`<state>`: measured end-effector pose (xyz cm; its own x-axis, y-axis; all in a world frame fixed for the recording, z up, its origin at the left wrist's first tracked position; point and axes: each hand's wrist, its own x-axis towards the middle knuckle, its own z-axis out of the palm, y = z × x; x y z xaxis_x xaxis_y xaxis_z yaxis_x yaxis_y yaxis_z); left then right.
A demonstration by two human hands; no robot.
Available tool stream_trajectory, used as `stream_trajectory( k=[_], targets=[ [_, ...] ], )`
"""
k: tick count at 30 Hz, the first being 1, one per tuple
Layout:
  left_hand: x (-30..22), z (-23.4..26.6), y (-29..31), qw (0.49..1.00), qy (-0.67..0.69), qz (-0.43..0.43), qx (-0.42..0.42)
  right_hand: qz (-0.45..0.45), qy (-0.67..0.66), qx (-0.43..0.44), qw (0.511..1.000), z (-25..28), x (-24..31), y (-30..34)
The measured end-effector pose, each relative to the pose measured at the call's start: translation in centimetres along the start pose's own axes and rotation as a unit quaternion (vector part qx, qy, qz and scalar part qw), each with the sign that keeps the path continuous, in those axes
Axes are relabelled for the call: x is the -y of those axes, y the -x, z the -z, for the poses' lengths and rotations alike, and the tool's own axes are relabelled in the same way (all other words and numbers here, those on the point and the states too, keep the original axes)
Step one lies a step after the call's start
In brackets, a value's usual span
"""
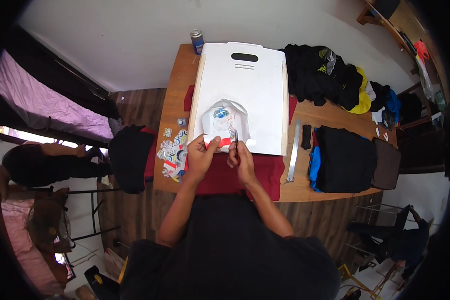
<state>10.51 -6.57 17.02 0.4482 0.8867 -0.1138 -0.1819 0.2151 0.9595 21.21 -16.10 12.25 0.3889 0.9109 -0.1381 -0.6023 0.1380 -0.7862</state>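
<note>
My left hand (202, 156) pinches a small red-and-white printed piece (225, 142) between thumb and fingers. Close beside it, my right hand (243, 165) is closed on dark scissors (236, 134), their blades pointing away from me at the piece's right end. Both hands are over the near edge of a white board (265, 95) with an oval slot. Just beyond them on the board, an open whitish bag (240, 107) holds something round with a blue print. Dark red cloth (265, 175) lies under the board and shows along its near side.
Cut printed pieces (172, 152) are heaped left of the board on the wooden table (182, 75). A spray can (197, 41) stands at the far left corner. A metal ruler (295, 150) and folded black garments (347, 157) lie right, with piled clothes (315, 70) behind. Other people are at both sides.
</note>
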Motion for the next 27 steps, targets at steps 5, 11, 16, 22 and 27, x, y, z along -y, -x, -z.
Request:
stream_trajectory(
  k=[5,11,16,22,27],
  targets=[
    [-0.1,0.2,-0.2,1.000,-0.011,-0.013,0.006,0.009,0.066,0.035,0.997,-0.2,-0.3,1.2],
    [0.2,0.2,-0.2,1.000,-0.014,-0.020,0.014,0.026,0.052,0.036,0.998,-0.4,-0.6,1.5],
    [0.2,0.1,-0.1,1.000,-0.005,-0.019,0.013,0.028,0.028,0.033,0.999,-1.0,-0.2,1.5],
    [0.0,0.0,0.0,1.000,-0.006,-0.023,0.020,0.033,0.034,0.030,0.998,-1.0,-0.3,1.2],
    [-0.1,-0.1,0.0,0.999,-0.001,-0.029,0.020,0.046,0.039,0.033,0.998,-0.9,-0.5,1.0]
  ],
)
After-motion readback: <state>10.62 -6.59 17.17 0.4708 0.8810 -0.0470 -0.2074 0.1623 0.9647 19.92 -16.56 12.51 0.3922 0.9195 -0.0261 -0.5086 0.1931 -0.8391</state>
